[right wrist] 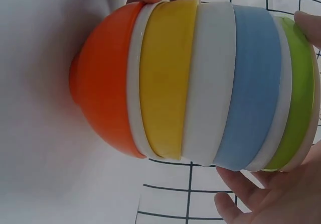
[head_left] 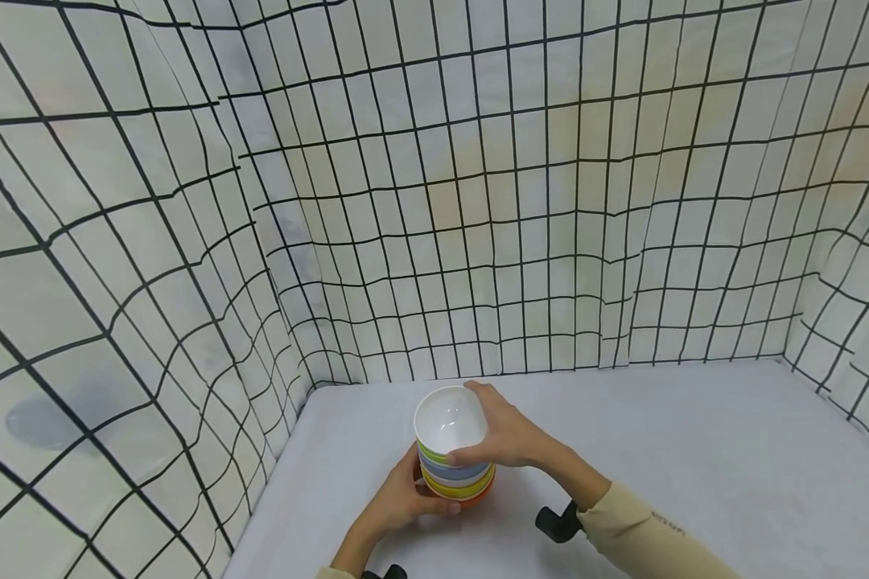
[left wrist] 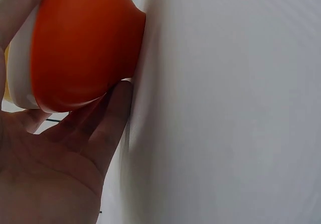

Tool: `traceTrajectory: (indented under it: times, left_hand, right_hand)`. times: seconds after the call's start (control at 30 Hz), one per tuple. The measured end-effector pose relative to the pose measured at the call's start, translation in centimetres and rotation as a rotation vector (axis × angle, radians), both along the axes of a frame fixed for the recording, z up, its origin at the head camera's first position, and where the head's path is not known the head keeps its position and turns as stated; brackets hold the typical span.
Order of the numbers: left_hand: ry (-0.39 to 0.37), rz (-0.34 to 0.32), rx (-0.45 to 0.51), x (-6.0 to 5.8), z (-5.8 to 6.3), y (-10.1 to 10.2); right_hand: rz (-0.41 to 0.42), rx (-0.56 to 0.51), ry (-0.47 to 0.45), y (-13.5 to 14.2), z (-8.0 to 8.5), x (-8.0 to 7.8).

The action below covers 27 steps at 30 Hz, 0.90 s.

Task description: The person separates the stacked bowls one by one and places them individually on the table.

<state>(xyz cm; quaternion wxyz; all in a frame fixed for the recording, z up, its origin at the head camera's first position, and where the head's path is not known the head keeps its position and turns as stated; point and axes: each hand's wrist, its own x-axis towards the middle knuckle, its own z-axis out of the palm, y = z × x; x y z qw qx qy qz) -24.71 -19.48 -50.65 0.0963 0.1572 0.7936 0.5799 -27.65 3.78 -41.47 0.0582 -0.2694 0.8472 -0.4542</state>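
Observation:
A stack of nested bowls stands upright on the table, white inside at the top bowl (head_left: 449,420). From the bottom up, its outer bands show an orange bowl (right wrist: 106,83), a yellow bowl (right wrist: 168,78), a white band (right wrist: 210,83), a blue bowl (right wrist: 257,83) and a green bowl (right wrist: 301,78). My left hand (head_left: 403,493) holds the stack low down, thumb in front, fingers curving round the orange bowl (left wrist: 83,48) near its foot in the left wrist view. Gripping the top is my right hand (head_left: 505,432), thumb on the near side and fingers over the far rim.
The white tabletop (head_left: 666,450) spreads to the right of the stack. White walls with a black grid (head_left: 521,241) enclose the table at the back and sides. A black wrist mount (head_left: 559,523) sits beside the right sleeve (head_left: 644,531).

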Motion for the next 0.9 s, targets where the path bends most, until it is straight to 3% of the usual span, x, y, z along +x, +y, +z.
traceTrajectory:
  times: [0.9]
  left_hand:
    - [-0.02,0.02,-0.009,-0.1,-0.42,-0.01]
  right_hand:
    - [-0.045,-0.05,0.07,-0.14,-0.16,0.02]
